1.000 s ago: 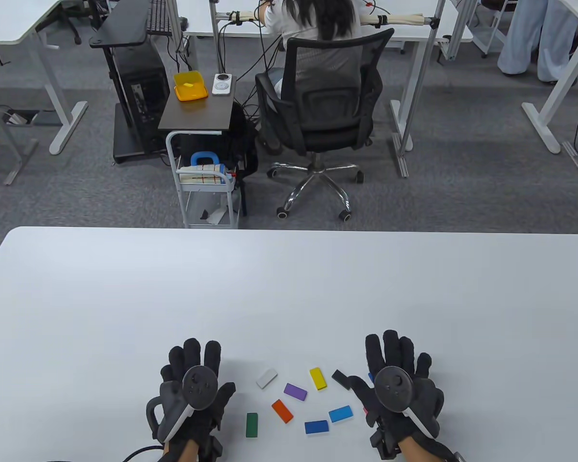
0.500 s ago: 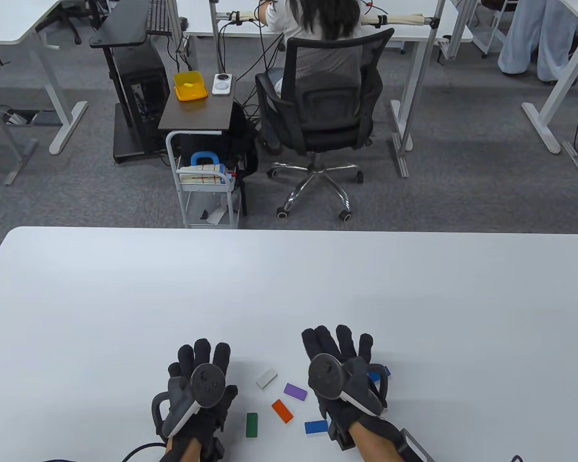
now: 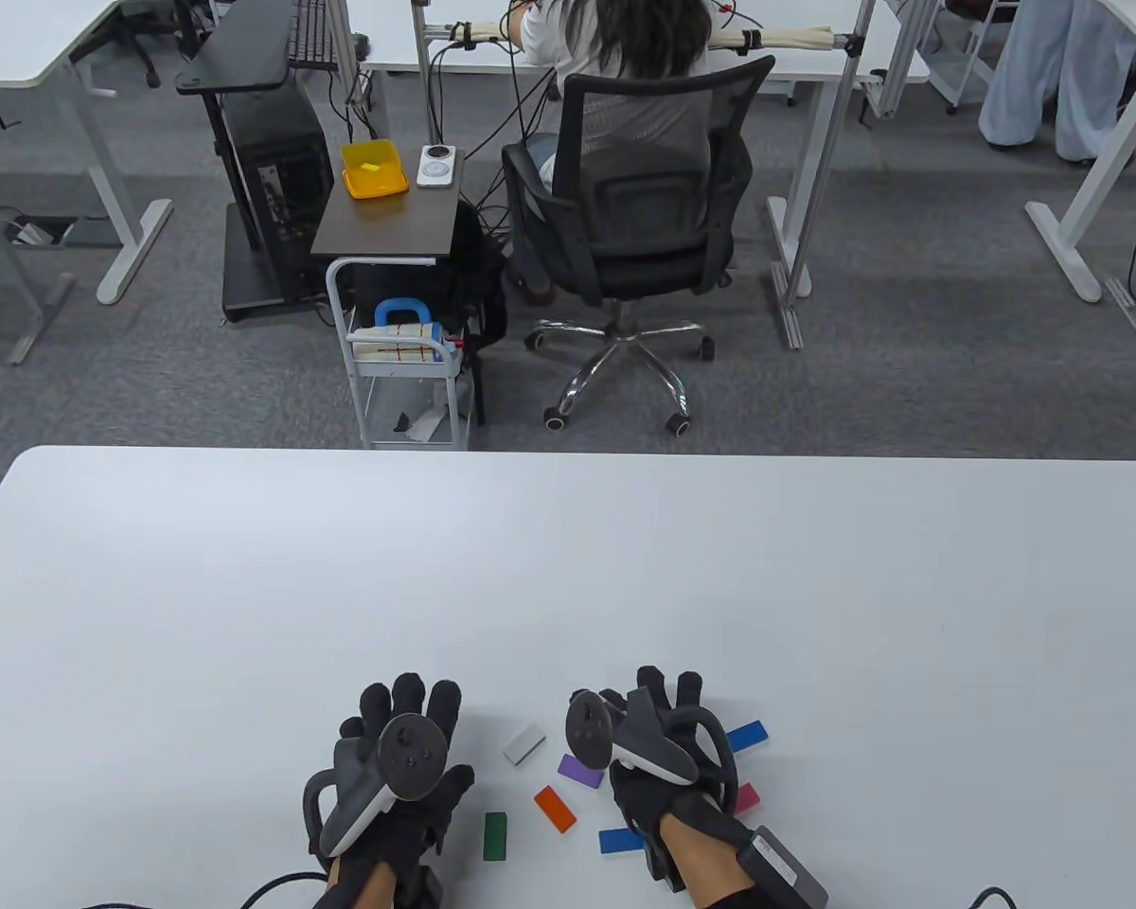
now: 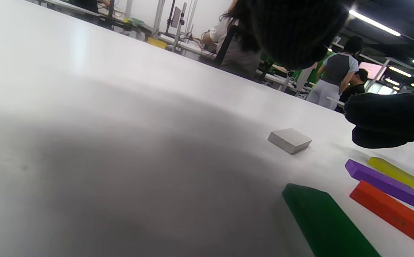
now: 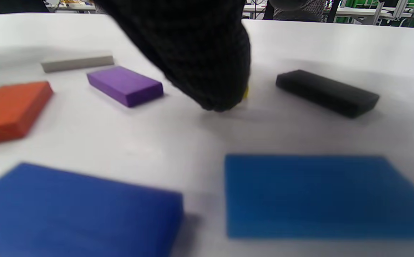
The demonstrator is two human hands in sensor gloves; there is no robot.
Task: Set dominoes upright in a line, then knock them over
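Several coloured dominoes lie flat near the table's front edge: white [image 3: 524, 743], purple [image 3: 580, 771], orange [image 3: 555, 809], green [image 3: 495, 836], dark blue [image 3: 618, 840], blue [image 3: 747, 736] and red [image 3: 748, 798]. My left hand [image 3: 407, 705] rests open left of them, holding nothing. My right hand [image 3: 658, 691] is rolled onto its side over the pile's middle, hiding the yellow and black dominoes from above. In the right wrist view its fingers [image 5: 207, 71] point down in front of the yellow domino [image 5: 245, 92], beside the black one [image 5: 326, 92]. The yellow domino [image 4: 399, 175] lies flat, ungripped.
The white table [image 3: 568, 568] stretches far and wide beyond the dominoes. Past its far edge stand a small trolley [image 3: 407, 379] and an office chair [image 3: 634, 237] with a seated person. None of this touches the work area.
My right hand swept left from the pile's right side to its middle and rolled onto its side, uncovering the blue and red dominoes and covering the yellow and black ones. My left hand edged right.
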